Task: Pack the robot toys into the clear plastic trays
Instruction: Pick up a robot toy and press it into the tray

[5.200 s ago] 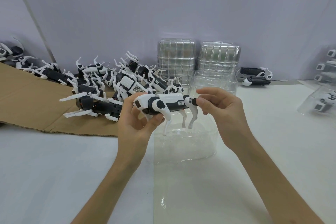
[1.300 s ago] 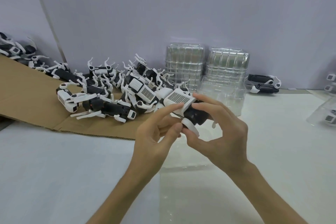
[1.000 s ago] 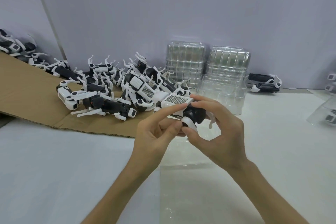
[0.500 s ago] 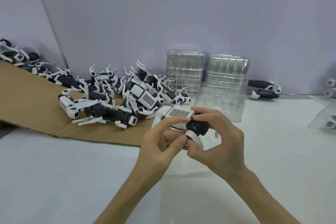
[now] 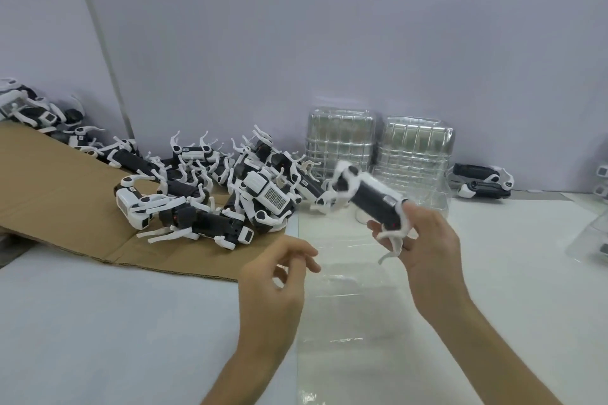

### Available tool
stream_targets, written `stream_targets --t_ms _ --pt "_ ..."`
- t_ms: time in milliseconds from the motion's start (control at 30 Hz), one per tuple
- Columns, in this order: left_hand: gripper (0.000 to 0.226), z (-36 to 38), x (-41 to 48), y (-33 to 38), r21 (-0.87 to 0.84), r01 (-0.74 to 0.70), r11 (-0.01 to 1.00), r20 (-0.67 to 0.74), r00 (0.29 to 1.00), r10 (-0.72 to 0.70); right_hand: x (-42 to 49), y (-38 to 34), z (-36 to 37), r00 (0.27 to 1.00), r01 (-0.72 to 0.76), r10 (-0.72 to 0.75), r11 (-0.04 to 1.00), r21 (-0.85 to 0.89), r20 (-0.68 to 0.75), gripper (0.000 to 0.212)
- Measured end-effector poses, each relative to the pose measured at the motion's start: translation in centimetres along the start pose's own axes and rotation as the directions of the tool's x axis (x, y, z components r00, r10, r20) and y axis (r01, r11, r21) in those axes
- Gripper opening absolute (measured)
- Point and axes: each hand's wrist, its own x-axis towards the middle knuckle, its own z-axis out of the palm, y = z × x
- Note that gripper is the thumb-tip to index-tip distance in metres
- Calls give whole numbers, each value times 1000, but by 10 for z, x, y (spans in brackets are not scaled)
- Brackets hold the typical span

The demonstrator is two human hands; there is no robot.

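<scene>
The fingers (image 5: 399,227) of the right hand (image 5: 427,246) pinch one end of a robot toy (image 5: 371,199), thumb on the near-left side and fingertips wrapped over the far-right side, with a couple of its white legs dangling below the grip. The toy's dark body juts up and to the left from that grip, so its long axis runs diagonally from the fingers toward the far left, and its free end, with blurred white legs, hangs in the air above the worktop (image 5: 98,322). The left hand (image 5: 276,276) holds nothing; its fingers curl loosely, apart from one another, lower and to the left of the toy.

Directly below and just near of the held toy lies a clear plastic tray (image 5: 345,273) on the worktop (its edges are hard to trace, being transparent on white). The tray runs near to far, so the toy looks to need turning to line up with it before it goes down; the right hand already has it, and the left is the nearer one to steady the free end.

Farther out, two stacks of clear trays (image 5: 378,148) stand against the back wall, a heap of unpacked robot toys (image 5: 214,187) sprawls over a brown cardboard sheet (image 5: 56,187) at far left, and one more toy (image 5: 482,181) lies at far right by the wall.
</scene>
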Motion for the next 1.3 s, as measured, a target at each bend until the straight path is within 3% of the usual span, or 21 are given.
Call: stream_targets --t_ms 100,200,300,433,600,700,767,800,867,900,933,1000,1133,1300 --pt "24 3 -3 -4 209 -33 977 126 992 7 14 -11 4 957 -291 286 930 223 57 34" --pt "23 8 -8 -10 359 -112 927 228 973 29 27 -17 1 931 -360 364 896 261 33 37" --pt "25 10 -7 -14 427 -166 889 204 975 85 40 -27 -11 941 -309 335 906 290 -42 34" --pt "15 13 -2 -15 379 -185 907 194 974 117 61 -38 -43 950 -175 226 957 231 -216 26" --pt "17 18 -1 -15 358 -195 913 225 967 118 115 -45 -88 822 -156 144 987 25 -550 26" --pt "19 17 3 -14 354 -211 911 289 951 109 165 -46 -100 761 -129 50 989 -76 -647 24" --pt "20 17 6 -15 359 -220 907 280 952 120 199 -44 -105 804 -103 -45 972 -213 -593 28" --pt "19 17 7 -16 367 -233 901 274 952 134 213 -43 -109 840 -110 -130 910 -400 -527 34" --pt "19 18 7 -18 381 -266 885 277 946 165 227 -41 -122 893 -182 -213 636 -750 -397 40" --pt "19 18 8 -19 376 -274 885 278 945 174 227 -37 -126 903 -228 -204 522 -822 -379 37" --pt "19 17 9 -19 366 -272 890 274 945 176 222 -32 -127 909 -259 -169 488 -833 -381 32" --pt "19 16 9 -19 323 -229 918 253 956 149 201 -19 -123 913 -235 -164 536 -811 -373 29" --pt "20 16 2 -15 256 -152 955 239 967 90 141 3 -99 956 -12 -228 599 -801 -184 26" --pt "33 15 -2 -11 261 -36 965 238 971 -28 79 12 -66 947 217 -321 563 -797 31 28"
